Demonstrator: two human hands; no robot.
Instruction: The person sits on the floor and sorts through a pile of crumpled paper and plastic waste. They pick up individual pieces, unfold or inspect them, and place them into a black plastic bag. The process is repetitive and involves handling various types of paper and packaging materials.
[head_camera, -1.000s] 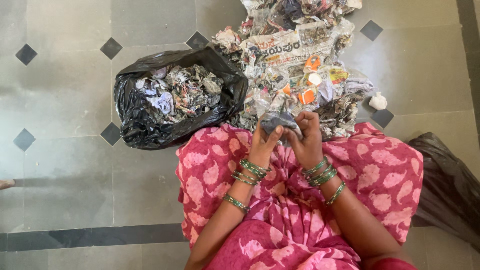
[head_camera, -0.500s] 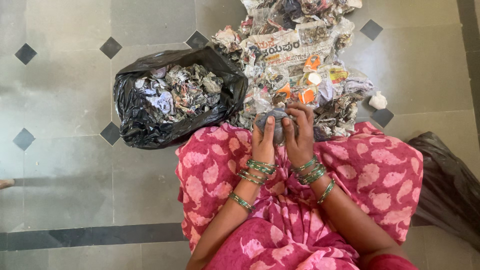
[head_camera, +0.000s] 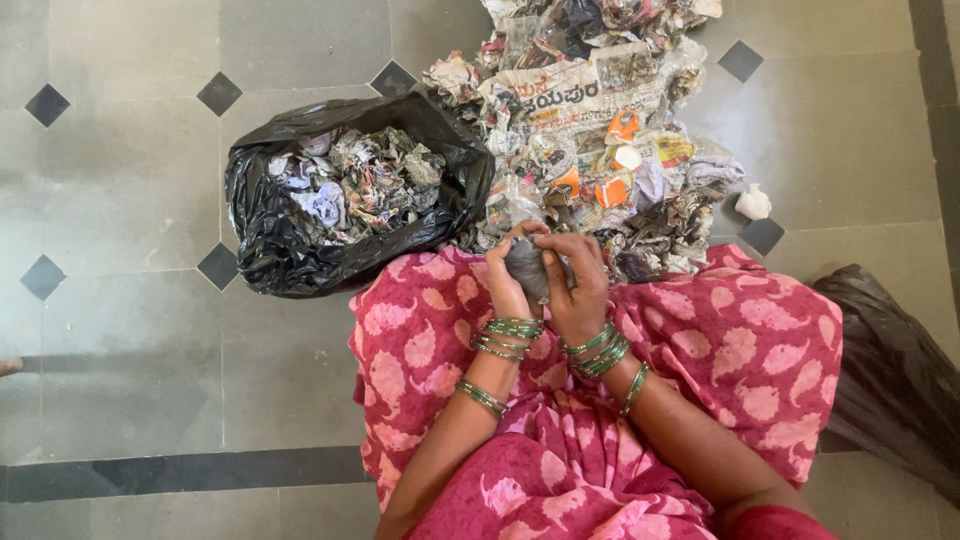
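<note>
Both hands pulled in closer, L hand (head_camera: 507, 283) & R hand (head_camera: 577, 290) fingers grasping 1 grey wad (head_camera: 527, 266), 2 black bags (head_camera: 265, 235).

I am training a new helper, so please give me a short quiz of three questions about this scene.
1. True or false: both hands are on the grey wad.
2. What lies inside the black bag?
A. Crumpled paper
B. Bottles
C. Shoes
3. On which side of the paper pile does the black bag lie, as seen in the picture?

Key:
1. True. The left hand and right hand close around it together.
2. A.
3. The left side, touching the pile's edge.
</note>
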